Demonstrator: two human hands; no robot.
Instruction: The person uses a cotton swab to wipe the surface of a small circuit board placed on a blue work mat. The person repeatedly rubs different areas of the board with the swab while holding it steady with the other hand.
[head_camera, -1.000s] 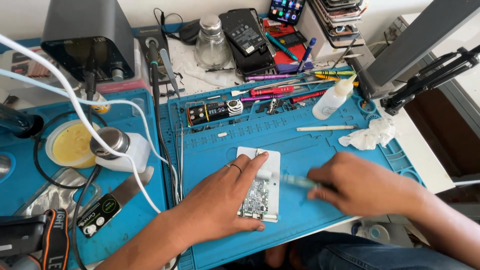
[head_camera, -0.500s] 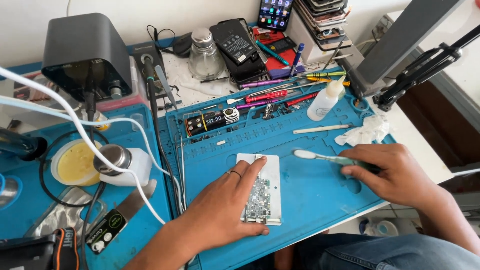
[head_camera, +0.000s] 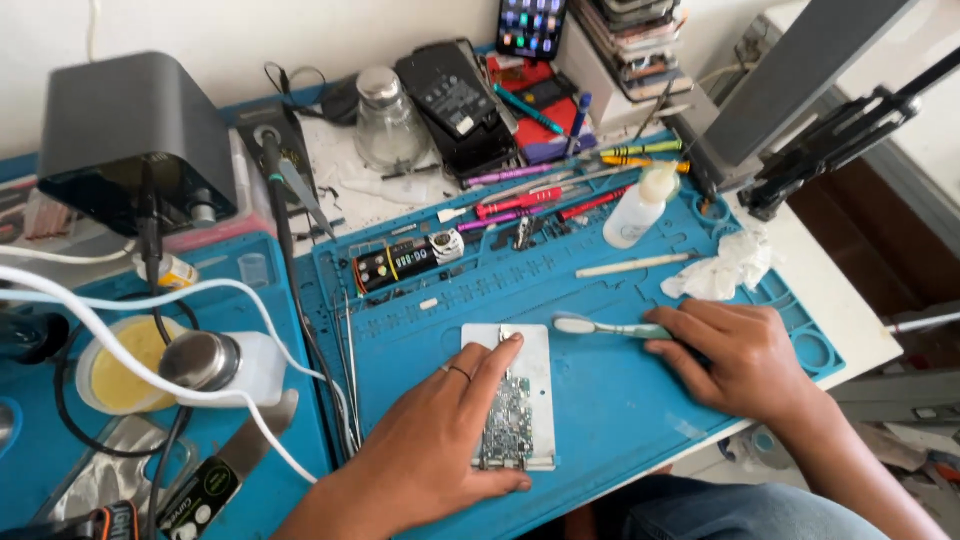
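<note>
Brush work over the board has stopped for now: one second ago the right hand (head_camera: 735, 360) held the toothbrush (head_camera: 610, 327) on the circuit board (head_camera: 510, 425), and now the hand is drawn away to the right and rests low on the blue mat (head_camera: 620, 420), well apart from the board. The fingers are closed around the pale green handle, so the brush is held, not put down. I judge that the scrubbing pass is finished or paused (the board surface is now free to look at).

The left hand (head_camera: 440, 445) has stayed in its place. It lies flat with fingers spread, pressing the board and the white plate (head_camera: 535, 355) under it against the mat, near the front middle of the mat.

The toothbrush lies almost level, with its long axis running left to right; the head with white bristles points left, toward the top edge of the plate. The board's long axis runs away from the person, slightly tilted.
</note>
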